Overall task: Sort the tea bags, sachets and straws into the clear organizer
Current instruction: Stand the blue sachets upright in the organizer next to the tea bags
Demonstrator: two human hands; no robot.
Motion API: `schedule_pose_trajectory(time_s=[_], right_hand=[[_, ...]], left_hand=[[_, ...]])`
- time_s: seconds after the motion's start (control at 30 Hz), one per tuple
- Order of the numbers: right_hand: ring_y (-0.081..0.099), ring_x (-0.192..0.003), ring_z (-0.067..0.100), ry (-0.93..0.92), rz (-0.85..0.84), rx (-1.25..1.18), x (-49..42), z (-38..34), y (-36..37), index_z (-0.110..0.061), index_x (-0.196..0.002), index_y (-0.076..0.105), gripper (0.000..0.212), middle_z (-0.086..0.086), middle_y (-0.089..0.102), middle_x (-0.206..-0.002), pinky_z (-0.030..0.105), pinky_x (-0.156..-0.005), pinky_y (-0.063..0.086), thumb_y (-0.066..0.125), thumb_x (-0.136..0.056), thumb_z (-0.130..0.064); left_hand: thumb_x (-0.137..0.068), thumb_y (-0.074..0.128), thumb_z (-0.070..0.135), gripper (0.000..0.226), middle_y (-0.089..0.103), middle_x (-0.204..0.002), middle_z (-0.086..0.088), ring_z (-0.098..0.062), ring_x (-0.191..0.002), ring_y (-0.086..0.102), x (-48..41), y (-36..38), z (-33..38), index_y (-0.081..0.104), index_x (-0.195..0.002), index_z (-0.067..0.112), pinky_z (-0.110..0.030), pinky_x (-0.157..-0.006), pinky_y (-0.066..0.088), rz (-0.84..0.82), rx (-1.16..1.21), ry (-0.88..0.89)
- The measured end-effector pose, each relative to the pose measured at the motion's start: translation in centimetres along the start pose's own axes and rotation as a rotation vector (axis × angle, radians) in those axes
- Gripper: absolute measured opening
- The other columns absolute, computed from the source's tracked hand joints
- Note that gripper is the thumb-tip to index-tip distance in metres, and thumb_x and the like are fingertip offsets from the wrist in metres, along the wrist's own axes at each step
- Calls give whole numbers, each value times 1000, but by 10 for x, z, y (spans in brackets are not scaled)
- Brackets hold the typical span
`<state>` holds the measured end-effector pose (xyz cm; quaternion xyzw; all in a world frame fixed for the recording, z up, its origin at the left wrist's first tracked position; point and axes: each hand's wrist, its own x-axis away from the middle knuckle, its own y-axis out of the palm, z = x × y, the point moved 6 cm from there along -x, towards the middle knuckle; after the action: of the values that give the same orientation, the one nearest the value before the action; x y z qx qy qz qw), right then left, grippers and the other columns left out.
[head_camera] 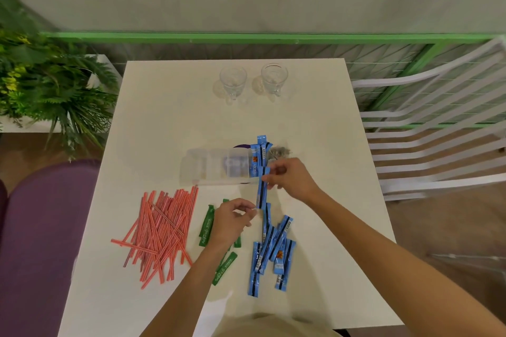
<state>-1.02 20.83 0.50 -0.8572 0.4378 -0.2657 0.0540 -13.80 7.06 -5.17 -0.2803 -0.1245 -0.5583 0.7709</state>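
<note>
— White tabletop [169,117] against a grey wall, two glasses [253,81] at the far end. What's in hand?

— Blue sachets. One blue sachet [261,189] is held over the tabletop between both hands: the right hand [294,179] pinches its far end, the left hand [232,220] pinches its near end with thumb and fingertips. Neither hand holds anything else.

— Which way does it lie?

— Long axis running away from the person, nearly straight toward the clear organizer [216,165], far end just beside the organizer's right compartment. A couple of blue sachets [258,154] already stand upright there.

— So the step?

— Loading the blue ones, I'd judge, and early: the blue pile [271,252] lies near the front edge, the green sachets [206,223] lie partly under the left hand, and the red straws [161,230] lie heaped to the left, all outside the organizer.

— Next move?

— Probably tipping the sachet upright and sliding it end-first into the same compartment, beside the others. Tea bags may be the blurred grey bits [280,151] past the organizer; I can't tell.
</note>
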Motion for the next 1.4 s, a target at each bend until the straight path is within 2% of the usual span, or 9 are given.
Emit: schedule_pose_trajectory(time_s=[0.23,0.53,0.73,0.83,0.9,1.0,1.13,1.27,1.4], right_hand=[[67,-61,18,-138,171,29,-31,-48,-28,0,-88,70,8,13,72,-79,14,-56,51,73,-81,-2],[61,-49,3,-61,80,204,-53,-31,0,-1,-87,71,4,6,67,-69,15,-59,49,70,-84,-3],[66,-60,16,2,31,264,-55,-18,5,1,-98,72,13,16,73,-92,33,-72,59,67,-88,-6],[72,-75,24,-4,42,256,-55,-19,-1,-2,-105,73,19,11,73,-99,29,-77,58,68,-88,-8],[72,-78,19,-20,59,223,-52,-22,-6,-4,-107,72,21,9,73,-100,24,-80,57,68,-88,-11],[67,-70,7,-76,149,127,-39,-29,-25,-7,-101,74,16,3,74,-89,7,-66,49,67,-87,-11],[66,-59,14,-45,187,-57,-16,-15,-42,-4,-88,75,11,5,73,-73,15,-55,48,64,-86,-4],[68,-61,23,102,89,-15,12,29,-30,-5,-88,73,11,13,73,-77,11,-50,45,63,-90,-8],[70,-62,25,211,11,30,38,69,-14,-4,-86,74,14,11,74,-75,11,-49,44,63,-90,-11]], left_hand=[[-82,74,12,5,68,-79,0,-9,-51,61,5,12,-16,72,-85,15,-19,-57,51,-63,-105,-4],[-84,72,11,8,66,-80,-5,-18,-60,62,3,18,-18,70,-82,18,-11,-47,43,-71,-108,-4],[-85,71,12,17,67,-84,-5,-19,-63,62,0,21,-17,68,-75,26,-12,-46,44,-67,-105,-14],[-85,70,11,19,67,-83,-5,-17,-62,62,0,20,-20,68,-74,27,-13,-50,47,-68,-123,-16],[-86,69,13,16,67,-82,-2,-15,-61,62,-2,18,-23,68,-76,25,-15,-53,49,-68,-159,-17],[-87,67,22,5,68,-84,5,-10,-71,63,-5,22,-20,70,-83,23,-19,-64,49,-56,-327,16],[-87,66,39,20,69,-92,7,-9,-82,62,-8,34,-5,67,-98,21,-24,-68,48,-52,-549,49],[-84,66,50,35,65,-95,6,-12,-78,57,-8,44,-1,57,-101,21,-27,-60,39,-100,-761,64],[-88,60,51,33,66,-95,3,-19,-87,63,-12,46,3,57,-100,21,-31,-66,48,-22,-850,68]])
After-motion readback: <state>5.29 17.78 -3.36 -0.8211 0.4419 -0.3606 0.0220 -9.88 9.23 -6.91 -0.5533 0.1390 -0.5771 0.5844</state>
